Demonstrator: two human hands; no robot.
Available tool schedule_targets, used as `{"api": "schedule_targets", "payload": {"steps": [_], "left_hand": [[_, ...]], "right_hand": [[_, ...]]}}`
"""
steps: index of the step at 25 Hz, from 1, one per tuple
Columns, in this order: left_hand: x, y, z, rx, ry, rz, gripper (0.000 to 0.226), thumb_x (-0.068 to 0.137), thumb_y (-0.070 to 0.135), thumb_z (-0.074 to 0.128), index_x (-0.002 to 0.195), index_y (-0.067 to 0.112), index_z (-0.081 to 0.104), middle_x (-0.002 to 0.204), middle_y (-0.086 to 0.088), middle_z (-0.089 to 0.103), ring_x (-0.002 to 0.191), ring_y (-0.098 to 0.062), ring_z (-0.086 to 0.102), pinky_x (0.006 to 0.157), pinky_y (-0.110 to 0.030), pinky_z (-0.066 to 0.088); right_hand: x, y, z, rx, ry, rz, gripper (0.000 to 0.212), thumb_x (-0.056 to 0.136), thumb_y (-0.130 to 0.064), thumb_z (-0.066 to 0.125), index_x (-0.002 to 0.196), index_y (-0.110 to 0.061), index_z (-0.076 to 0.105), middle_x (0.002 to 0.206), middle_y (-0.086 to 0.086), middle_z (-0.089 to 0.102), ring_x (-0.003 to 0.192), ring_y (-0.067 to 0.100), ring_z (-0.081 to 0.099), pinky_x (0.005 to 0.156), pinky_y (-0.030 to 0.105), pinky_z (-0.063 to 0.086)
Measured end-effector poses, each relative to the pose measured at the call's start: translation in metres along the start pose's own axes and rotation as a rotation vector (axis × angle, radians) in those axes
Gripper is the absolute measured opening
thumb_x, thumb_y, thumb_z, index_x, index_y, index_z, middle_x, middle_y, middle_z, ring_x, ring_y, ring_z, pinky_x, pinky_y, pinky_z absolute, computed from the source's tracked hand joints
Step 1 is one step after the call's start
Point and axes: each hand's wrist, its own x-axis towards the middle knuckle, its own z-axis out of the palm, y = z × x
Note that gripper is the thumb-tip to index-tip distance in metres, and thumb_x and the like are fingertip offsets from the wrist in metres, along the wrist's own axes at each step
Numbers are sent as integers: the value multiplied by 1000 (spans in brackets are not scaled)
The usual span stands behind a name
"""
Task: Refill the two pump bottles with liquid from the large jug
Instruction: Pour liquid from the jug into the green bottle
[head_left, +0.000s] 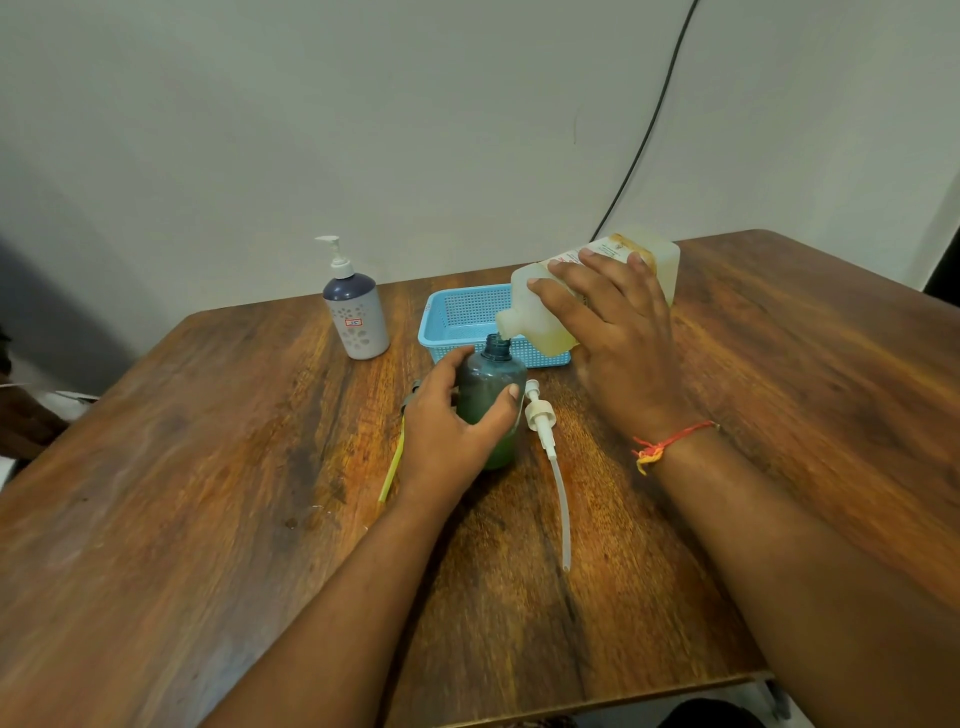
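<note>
1. Wooden surface (208, 467) fills the lower frame; both forearms reach in from the bottom edge.
2. Left hand (447, 431) curls around the open teal bottle (491, 384) at centre, steadying it upright.
3. Right hand (618, 338) grips the large jug (540, 317), tipped with its spout over the bottle's neck.
4. A removed white pump (543, 421) lies just right of the bottle; the second pump bottle (356, 317) stands upper left, beside a blue basket (452, 317).
</note>
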Motion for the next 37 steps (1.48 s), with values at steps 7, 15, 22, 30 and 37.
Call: {"api": "schedule_targets", "payload": {"steps": [7,15,22,30,37], "left_hand": [[0,1,1,2,7,1,64,84,37,77,141,23,53,133,9,60,114,-6,57,89,-16,48],[-1,3,0,-23,0,-6,62,84,36,77,141,23,53,128,14,59,108,1,57,92,-20,51],[-1,2,0,-29,14,-3,62,84,36,78,140,24,54,128,13,60,108,2,57,93,-24,53],[0,1,1,-27,8,4,63,84,36,77,141,23,53,131,11,59,107,0,57,91,-19,50],[-1,0,0,-33,3,14,63,84,37,77,141,24,53,130,14,58,108,3,56,90,-15,49]], "right_hand": [[1,0,0,-7,-6,1,52,93,-7,55,143,-17,56,146,10,57,142,34,43,125,50,14],[1,-1,0,-5,-1,-4,49,95,-10,50,144,-18,56,146,9,57,142,34,43,125,50,15],[0,1,1,-8,-3,-13,49,96,-10,51,145,-18,55,146,9,57,142,33,43,125,49,13],[0,1,1,-9,4,-27,48,97,-9,52,144,-19,54,146,9,57,142,33,43,126,46,10],[1,0,-1,-2,-10,-7,55,91,-4,62,143,-18,55,145,7,58,139,32,45,123,51,19]]}}
